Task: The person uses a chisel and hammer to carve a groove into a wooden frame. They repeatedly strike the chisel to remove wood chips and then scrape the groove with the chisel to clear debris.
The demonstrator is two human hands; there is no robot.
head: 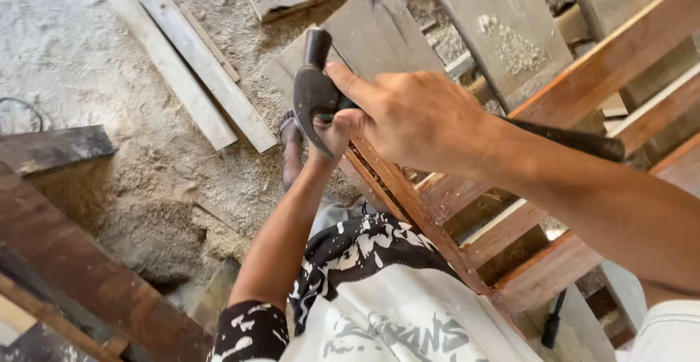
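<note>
A slatted wooden frame (510, 223) of reddish boards runs from the lower middle to the upper right, over a floor (109, 78) thick with sawdust where loose grey planks (197, 70) lie at the upper left. At the frame's upper-left end a dark claw hammer (315, 92) stands head-up, the right hand (415, 118) closed around it; the left hand (332, 132) pinches just under the head. This looks like prying or setting a nail, calling for steady leverage against the board edge.

I see a dark grey hammer (315, 92), reddish-brown wooden slats (543, 271), pale grey boards (191, 70), and a black-and-white splattered shirt (379, 289).
</note>
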